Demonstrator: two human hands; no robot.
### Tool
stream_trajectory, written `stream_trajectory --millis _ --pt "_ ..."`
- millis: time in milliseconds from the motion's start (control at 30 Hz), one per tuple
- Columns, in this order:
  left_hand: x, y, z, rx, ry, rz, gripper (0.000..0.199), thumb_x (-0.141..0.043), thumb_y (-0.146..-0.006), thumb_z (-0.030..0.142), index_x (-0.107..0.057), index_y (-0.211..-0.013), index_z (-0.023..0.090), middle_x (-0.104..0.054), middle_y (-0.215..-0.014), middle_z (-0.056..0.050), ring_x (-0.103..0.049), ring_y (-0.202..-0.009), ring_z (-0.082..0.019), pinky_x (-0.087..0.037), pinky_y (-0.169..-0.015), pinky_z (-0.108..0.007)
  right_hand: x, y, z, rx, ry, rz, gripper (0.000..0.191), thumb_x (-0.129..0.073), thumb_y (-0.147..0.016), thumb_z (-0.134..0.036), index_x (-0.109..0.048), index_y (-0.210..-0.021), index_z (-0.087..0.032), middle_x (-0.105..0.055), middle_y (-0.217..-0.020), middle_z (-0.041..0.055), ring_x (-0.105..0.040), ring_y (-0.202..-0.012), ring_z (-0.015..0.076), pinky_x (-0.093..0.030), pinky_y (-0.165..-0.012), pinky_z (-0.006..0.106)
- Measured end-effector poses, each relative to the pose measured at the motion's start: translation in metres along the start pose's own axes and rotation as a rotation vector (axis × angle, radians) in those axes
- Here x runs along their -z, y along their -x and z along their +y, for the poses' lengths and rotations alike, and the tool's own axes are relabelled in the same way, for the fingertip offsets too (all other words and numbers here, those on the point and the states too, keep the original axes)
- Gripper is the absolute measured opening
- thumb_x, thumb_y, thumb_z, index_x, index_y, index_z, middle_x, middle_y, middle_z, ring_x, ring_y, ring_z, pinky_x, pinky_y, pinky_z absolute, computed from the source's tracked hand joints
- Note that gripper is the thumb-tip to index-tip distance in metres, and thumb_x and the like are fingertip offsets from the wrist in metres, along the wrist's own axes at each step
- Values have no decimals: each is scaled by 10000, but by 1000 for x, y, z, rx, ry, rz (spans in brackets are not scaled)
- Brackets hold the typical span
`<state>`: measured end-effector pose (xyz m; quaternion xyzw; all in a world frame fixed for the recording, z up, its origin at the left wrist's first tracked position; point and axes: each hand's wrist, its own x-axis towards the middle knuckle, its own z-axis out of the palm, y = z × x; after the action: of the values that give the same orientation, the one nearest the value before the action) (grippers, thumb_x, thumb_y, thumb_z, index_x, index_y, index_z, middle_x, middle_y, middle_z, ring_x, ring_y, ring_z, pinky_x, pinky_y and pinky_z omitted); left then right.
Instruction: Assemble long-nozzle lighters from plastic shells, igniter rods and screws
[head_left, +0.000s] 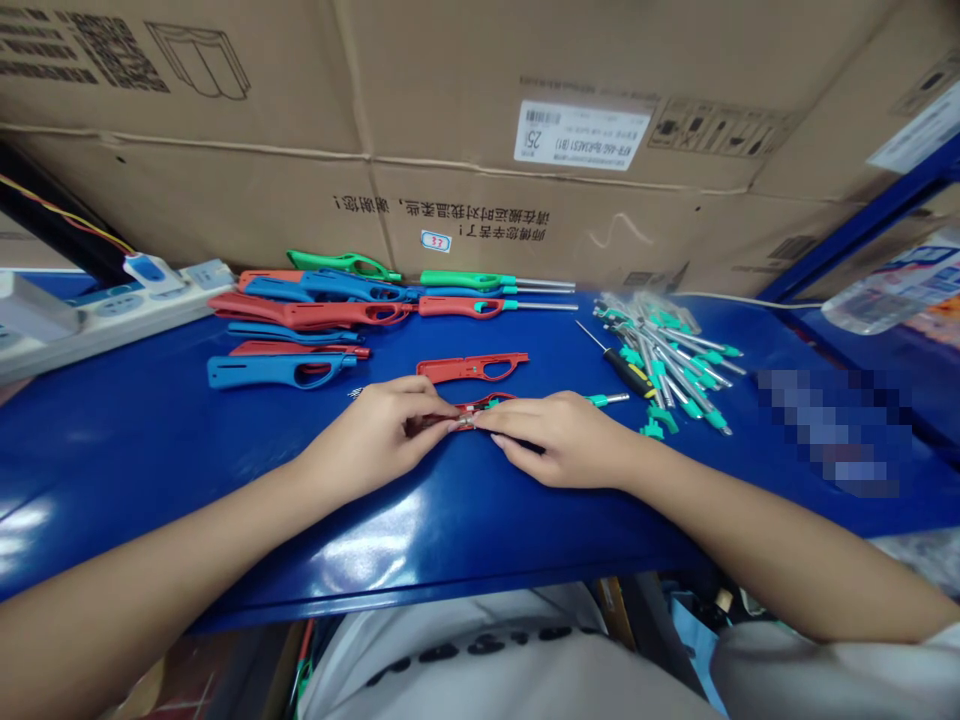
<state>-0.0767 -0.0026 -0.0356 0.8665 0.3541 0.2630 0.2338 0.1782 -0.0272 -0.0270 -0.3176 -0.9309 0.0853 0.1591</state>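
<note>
A glossy blue table (525, 545) stands against big cardboard boxes (247, 190), a white power strip (127, 312) at its left end. Coloured plastic handles (277, 371) lie on the left side, metal tubes with green fittings (675, 360) heap up on the right, a screwdriver (634, 372) beside them. At the middle, near the front, sits an open red casing (484, 403). The left hand (386, 430) pinches it, thumb and fingers nearly together; the right hand's (562, 435) fingertips touch it, loosely spread, whether gripping I can't tell.
</note>
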Motion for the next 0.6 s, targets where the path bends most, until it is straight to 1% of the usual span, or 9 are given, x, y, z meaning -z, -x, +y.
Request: stream_trajectory --millis 100,200,300,367,467,600 --pt "0 0 1 4 -6 2 172 -646 -946 251 -789 -1028 199 -688 -876 -32 -627 -662 -106 -499 -636 -230 0 1 0 13 75 18 364 -510 -994 -237 -631 -1336 -219 -702 -1319 34 -736 -1025 191 -569 -716 285" --pt "0 1 1 8 -20 -4 167 -647 -943 253 -785 -1021 200 -684 -867 -28 -614 -641 -101 -494 -622 -226 -1 1 6 -6 119 119 353 -513 -988 -235 -634 -1317 -192 -682 -1336 70 -711 -1069 206 -561 -727 294" --pt "1 2 3 7 -46 0 169 -639 -944 251 -773 -1031 199 -681 -890 -32 -614 -656 -108 -494 -618 -230 -2 1 13 -56 100 223 318 -491 -994 -228 -659 -1260 -185 -697 -1253 98 -704 -1014 203 -551 -721 303" --pt "2 2 5 -16 -66 10 175 -627 -950 252 -761 -1050 200 -684 -936 -42 -637 -729 -132 -516 -672 -252 -3 1 15 -52 53 249 293 -494 -989 -220 -680 -1215 -191 -698 -1202 106 -686 -1006 202 -547 -774 320" --pt "3 3 8 -80 -108 25 183 -610 -959 246 -747 -1073 203 -689 -998 -58 -648 -881 -185 -537 -806 -319 -1 -1 15 15 36 198 256 -515 -979 -220 -708 -1145 -197 -692 -1153 113 -643 -1025 230 -515 -862 391" --pt "2 2 9 -176 -149 5 200 -589 -972 219 -734 -1109 210 -695 -1080 -77 -617 -1012 -225 -524 -910 -383 -1 -2 14 48 50 120 244 -517 -980 -230 -726 -1104 -207 -671 -1185 120 -609 -1059 253 -462 -894 440"
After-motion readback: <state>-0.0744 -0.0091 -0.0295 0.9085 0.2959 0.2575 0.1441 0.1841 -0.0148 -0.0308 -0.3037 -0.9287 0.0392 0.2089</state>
